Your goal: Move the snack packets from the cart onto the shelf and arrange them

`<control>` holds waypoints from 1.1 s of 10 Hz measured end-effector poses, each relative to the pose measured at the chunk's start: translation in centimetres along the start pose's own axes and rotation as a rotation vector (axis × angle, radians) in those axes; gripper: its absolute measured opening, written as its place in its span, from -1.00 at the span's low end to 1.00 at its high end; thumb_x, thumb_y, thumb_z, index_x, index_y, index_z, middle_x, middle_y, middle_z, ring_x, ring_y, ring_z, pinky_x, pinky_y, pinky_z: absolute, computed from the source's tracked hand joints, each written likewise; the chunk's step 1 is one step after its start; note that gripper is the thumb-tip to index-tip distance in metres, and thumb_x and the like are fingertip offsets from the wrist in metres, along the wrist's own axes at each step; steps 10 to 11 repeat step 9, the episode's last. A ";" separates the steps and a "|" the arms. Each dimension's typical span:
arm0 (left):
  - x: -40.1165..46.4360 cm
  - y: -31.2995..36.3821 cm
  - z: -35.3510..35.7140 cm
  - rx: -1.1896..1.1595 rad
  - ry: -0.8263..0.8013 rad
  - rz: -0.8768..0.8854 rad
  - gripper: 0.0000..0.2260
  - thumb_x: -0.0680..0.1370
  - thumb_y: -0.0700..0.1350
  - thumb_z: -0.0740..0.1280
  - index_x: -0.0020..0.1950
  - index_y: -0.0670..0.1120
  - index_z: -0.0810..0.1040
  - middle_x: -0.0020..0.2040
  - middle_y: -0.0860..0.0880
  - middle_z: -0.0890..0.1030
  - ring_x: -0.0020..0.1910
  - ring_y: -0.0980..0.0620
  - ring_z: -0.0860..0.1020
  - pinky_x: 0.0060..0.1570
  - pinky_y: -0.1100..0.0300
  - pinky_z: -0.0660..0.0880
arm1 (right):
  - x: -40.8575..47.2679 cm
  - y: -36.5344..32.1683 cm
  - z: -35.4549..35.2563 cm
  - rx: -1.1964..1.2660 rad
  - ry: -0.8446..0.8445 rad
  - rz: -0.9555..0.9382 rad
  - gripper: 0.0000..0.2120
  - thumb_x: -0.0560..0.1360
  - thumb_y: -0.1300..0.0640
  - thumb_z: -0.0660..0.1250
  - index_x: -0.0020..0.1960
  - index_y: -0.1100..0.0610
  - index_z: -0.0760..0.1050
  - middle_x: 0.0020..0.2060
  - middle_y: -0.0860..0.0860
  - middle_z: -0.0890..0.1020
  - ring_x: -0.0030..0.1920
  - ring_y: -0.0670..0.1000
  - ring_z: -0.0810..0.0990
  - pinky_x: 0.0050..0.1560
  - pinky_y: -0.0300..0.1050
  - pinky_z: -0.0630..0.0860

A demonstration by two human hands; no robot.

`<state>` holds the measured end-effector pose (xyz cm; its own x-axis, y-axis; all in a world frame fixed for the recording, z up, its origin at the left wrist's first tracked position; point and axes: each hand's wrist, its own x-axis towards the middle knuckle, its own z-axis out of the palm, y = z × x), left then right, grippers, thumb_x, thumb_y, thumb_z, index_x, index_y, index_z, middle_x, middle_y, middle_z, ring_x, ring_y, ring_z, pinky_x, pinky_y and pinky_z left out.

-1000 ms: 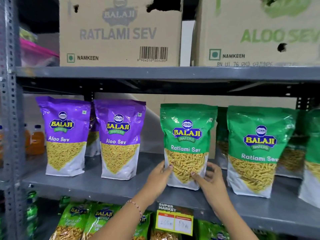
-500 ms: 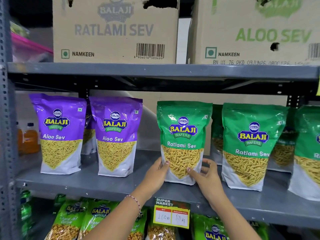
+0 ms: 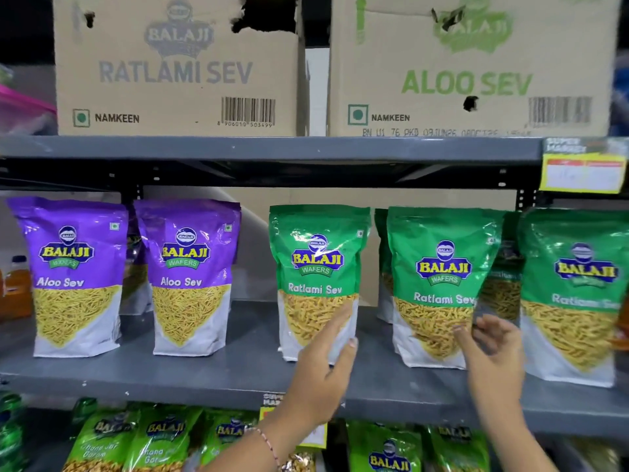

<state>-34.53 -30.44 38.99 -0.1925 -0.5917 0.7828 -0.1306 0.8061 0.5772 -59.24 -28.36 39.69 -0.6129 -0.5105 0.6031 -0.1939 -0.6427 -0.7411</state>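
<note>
So I'm standing by this grey metal shelf [image 3: 211,379] and the person is fussing over the green Ratlami Sev packets. From the head camera: the left hand [image 3: 323,373] is resting loosely on the lower right corner of the first green packet [image 3: 316,281], fingers spread, thumb on the edge, more steadying than gripping. I'm guessing that's to keep it upright and facing out. The right hand [image 3: 493,356] is hanging open, fingers splayed, just beside the bottom of the second green packet [image 3: 439,287]; it's blurry, so I can't tell if it's touching.

Two purple Aloo Sev packets [image 3: 129,274] are standing further left, a gap apart. The cardboard cartons [image 3: 177,73] are sitting on the shelf above, with more packets below. The cart isn't showing anywhere.
</note>
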 end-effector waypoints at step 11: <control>4.4 0.8 11.2 0.104 -0.274 -0.505 -0.29 0.56 0.21 0.25 0.60 0.13 -0.02 0.57 0.13 0.22 0.54 0.07 0.23 0.32 0.27 0.17 | 4.4 3.9 -5.4 -0.190 -0.346 0.211 -0.42 0.35 0.05 0.56 0.27 0.01 0.36 0.22 -0.02 0.55 0.25 0.04 0.54 0.25 0.04 0.50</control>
